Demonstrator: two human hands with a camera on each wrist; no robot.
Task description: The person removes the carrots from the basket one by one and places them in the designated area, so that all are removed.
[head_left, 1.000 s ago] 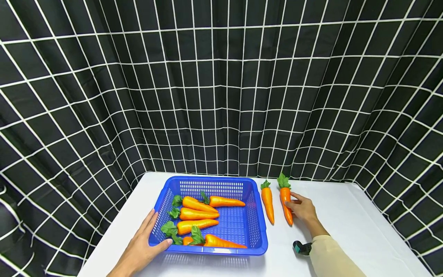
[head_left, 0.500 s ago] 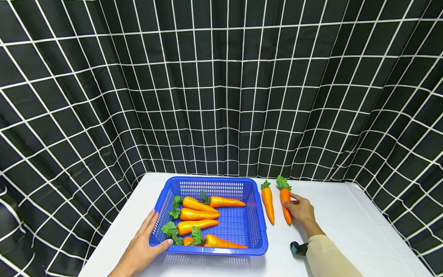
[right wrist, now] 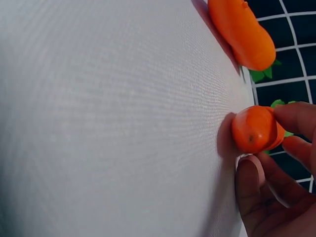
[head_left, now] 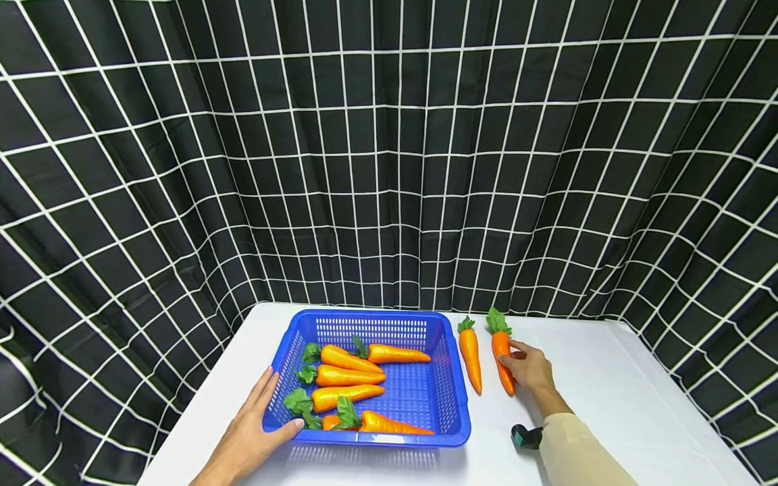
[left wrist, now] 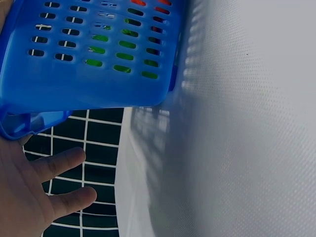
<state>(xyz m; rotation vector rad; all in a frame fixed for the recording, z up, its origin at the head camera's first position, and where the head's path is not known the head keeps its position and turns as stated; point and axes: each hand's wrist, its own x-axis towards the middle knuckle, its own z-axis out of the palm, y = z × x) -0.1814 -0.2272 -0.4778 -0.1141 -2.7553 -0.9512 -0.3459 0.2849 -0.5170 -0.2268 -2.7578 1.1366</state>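
Observation:
A blue plastic basket (head_left: 365,440) stands on the white table with several orange carrots (head_left: 349,376) inside, green leaves mostly to the left. My left hand (head_left: 252,428) rests at its near left corner, thumb on the front rim and straight fingers along the side. In the left wrist view two fingers of the left hand (left wrist: 37,187) spread beyond the basket wall (left wrist: 89,84). Right of the basket, my right hand (head_left: 527,368) holds a carrot (head_left: 501,347) low at the table, thumb and fingers on either side. The right wrist view shows this carrot's tip (right wrist: 253,129) between the fingers.
Another carrot (head_left: 469,351) lies between the basket and the held one. A black strap-like device (head_left: 525,437) is by the right wrist. White tablecloth (head_left: 614,378) spreads to the right. A black curtain with white grid lines (head_left: 389,202) surrounds the table's back and sides.
The right hand and its carrot have shifted slightly, the leafy end coming a little nearer, then stayed almost still. The left hand and the basket have hardly moved.

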